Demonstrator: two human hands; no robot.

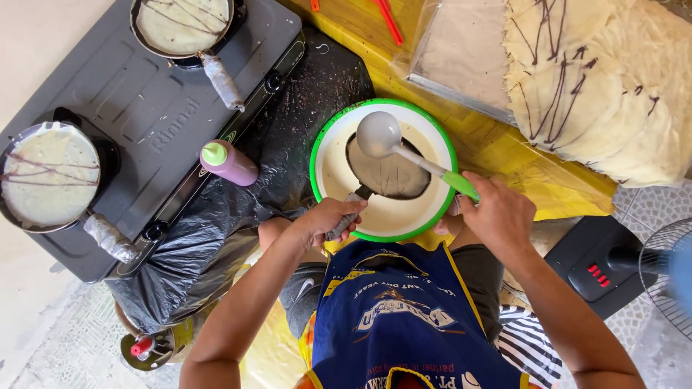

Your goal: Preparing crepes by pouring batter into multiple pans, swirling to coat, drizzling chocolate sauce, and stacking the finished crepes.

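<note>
My left hand [328, 218] grips the wrapped handle of a small dark pan [389, 173] held face down over a green-rimmed bowl of pale batter [339, 155]. My right hand [497, 212] holds the green handle of a white ladle [378, 135], whose cup hovers over the pan and the bowl. The bowl sits at the edge of a yellow table [497, 144], right in front of my blue apron [404, 317].
To the left, a grey two-burner stove [151, 108] carries two pans with crepes [49, 176] [182, 25] streaked with chocolate. A purple squeeze bottle with a green cap [229, 163] lies on black plastic. Finished crepes [598, 86] are stacked at upper right. A fan [663, 274] stands at right.
</note>
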